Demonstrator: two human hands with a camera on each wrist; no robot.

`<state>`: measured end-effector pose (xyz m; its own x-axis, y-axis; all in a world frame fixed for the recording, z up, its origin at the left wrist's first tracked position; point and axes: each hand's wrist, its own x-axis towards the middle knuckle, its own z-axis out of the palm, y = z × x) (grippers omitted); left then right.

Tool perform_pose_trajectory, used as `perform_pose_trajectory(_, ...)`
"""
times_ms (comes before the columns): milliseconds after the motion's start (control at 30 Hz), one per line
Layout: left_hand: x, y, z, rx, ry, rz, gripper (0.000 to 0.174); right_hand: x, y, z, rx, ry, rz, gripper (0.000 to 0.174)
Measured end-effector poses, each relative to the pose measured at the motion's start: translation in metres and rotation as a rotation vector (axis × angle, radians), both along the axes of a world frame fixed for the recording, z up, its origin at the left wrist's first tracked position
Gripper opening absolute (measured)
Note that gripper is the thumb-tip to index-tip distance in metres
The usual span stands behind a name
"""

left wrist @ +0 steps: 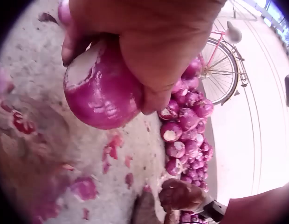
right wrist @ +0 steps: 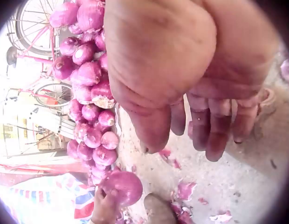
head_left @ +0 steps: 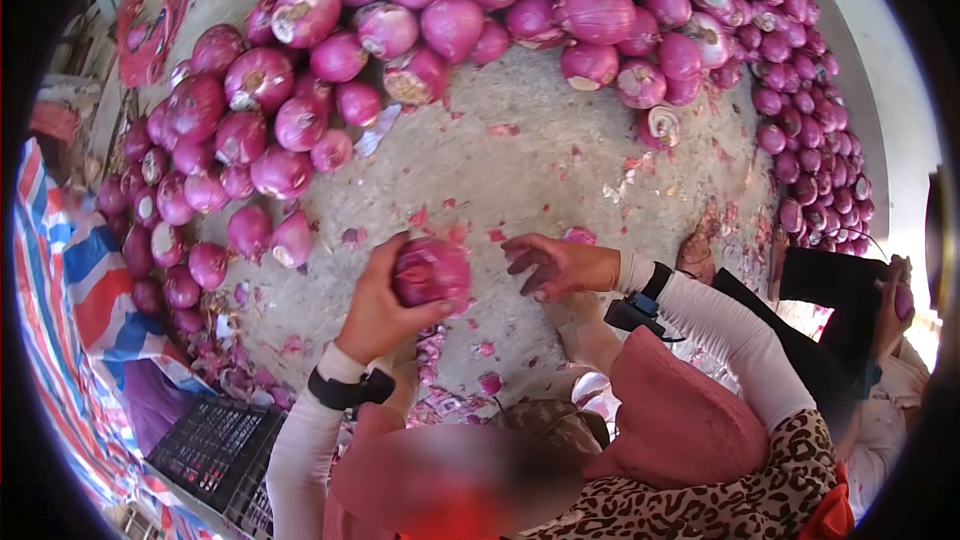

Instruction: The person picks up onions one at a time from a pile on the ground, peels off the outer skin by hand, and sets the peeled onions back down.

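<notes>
Left to right on the floor: one striped sheet, coming in at your far left, then one black crate near it. One red net lies further back on that side. The onion heap starts just beside the sheet, arcs across the back and runs down your far right; dozens, overlapping too much for an exact count.

Your left hand: grip clamped round one red onion, which is held over the floor in front of you, well apart from the heap. A pale patch shows on its side in the left wrist view; your own hand hides part of it.

Peel scraps lie scattered under and between your hands, many, not countable.

Your right hand: grip apart, fingers loosely extended, holding nothing, near the onion but not touching it. Two wrist devices, one per wrist.

Far right: one second person, with one small onion in hand.
</notes>
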<state>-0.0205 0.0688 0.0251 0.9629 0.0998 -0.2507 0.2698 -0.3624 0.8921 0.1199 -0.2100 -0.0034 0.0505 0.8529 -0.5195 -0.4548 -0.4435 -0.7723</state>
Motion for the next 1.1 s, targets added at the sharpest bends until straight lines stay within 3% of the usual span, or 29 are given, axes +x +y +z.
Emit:
perform_pose_trajectory(33, 0.009, -0.007, 0.007, -0.085, -0.012, -0.032, 0.087, 0.001, 0.015, 0.011, 0.055, -0.008, -0.023, 0.079)
perform_pose_trajectory(67, 0.015, -0.014, 0.014, -0.175, -0.026, -0.066, 0.087, 0.005, 0.025, 0.026, -0.007, 0.166, -0.014, 0.090)
perform_pose_trajectory(167, 0.028, -0.026, 0.033, -0.311, -0.010, -0.094, 0.087, -0.005, 0.049, 0.018, 0.305, 0.139, -0.199, 0.100)
perform_pose_trajectory(200, 0.029, -0.028, 0.037, -0.322, -0.035, -0.096, 0.087, -0.007, 0.053, 0.023, 0.286, 0.152, -0.232, 0.108)
perform_pose_trajectory(300, 0.026, -0.030, 0.033, -0.308, -0.072, -0.014, 0.085, -0.006, 0.053, 0.039, 0.227, 0.322, -0.341, 0.104)
perform_pose_trajectory(400, 0.022, -0.033, 0.029, -0.364, -0.064, 0.092, 0.080, -0.006, 0.049, 0.034, 0.200, 0.318, -0.421, 0.101)
perform_pose_trajectory(500, 0.017, -0.027, 0.028, -0.310, -0.005, 0.045, 0.066, -0.006, 0.043, 0.035, 0.178, 0.276, -0.479, 0.096)
perform_pose_trajectory(600, 0.006, -0.022, 0.016, -0.534, 0.137, 0.025, 0.039, -0.006, 0.042, 0.040, 0.172, 0.334, -0.526, 0.093)
perform_pose_trajectory(700, -0.003, -0.019, 0.006, -0.382, 0.112, -0.023, 0.016, -0.007, 0.046, 0.050, 0.211, 0.578, -0.547, 0.088)
perform_pose_trajectory(800, -0.005, -0.016, 0.004, -0.346, 0.098, 0.001, 0.010, -0.012, 0.025, 0.025, 0.162, 0.846, -0.551, 0.085)
perform_pose_trajectory(900, -0.006, -0.010, -0.003, -0.248, 0.045, 0.038, 0.008, -0.010, 0.015, 0.003, 0.282, 1.043, -0.436, 0.083)
perform_pose_trajectory(1000, -0.009, -0.005, -0.010, -0.321, 0.129, 0.122, 0.009, -0.013, 0.007, 0.002, 0.261, 1.106, -0.510, 0.082)
perform_pose_trajectory(1100, -0.012, 0.006, -0.019, -0.120, 0.169, 0.091, 0.015, -0.015, 0.004, 0.006, 0.183, 1.016, -0.561, 0.086)
